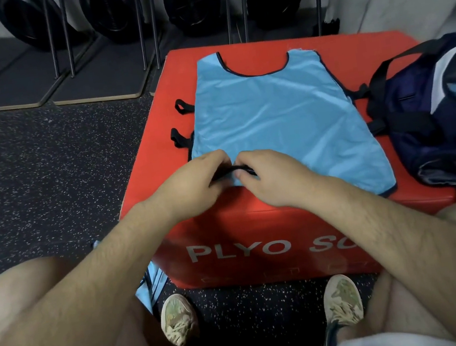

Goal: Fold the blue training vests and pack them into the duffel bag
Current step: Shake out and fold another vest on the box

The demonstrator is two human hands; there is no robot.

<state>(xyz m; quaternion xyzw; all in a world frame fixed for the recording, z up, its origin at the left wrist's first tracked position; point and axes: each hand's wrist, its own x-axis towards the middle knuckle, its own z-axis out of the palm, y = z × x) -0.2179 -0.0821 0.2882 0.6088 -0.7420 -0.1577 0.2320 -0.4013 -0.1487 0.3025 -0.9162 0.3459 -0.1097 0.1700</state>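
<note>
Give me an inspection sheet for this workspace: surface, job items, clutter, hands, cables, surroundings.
Surface: red plyo box, vest across its top.
Job's things: blue vest spread flat on the box; duffel bag at the box's right edge, light blue showing in it; more blue fabric hanging beside the left knee.
Clutter: nothing seen.
Hands: left hand and right hand both pinch the vest's near edge at a black strap.
Cables: nothing seen.
Surroundings: speckled floor; weight plates racked along the wall.
</note>
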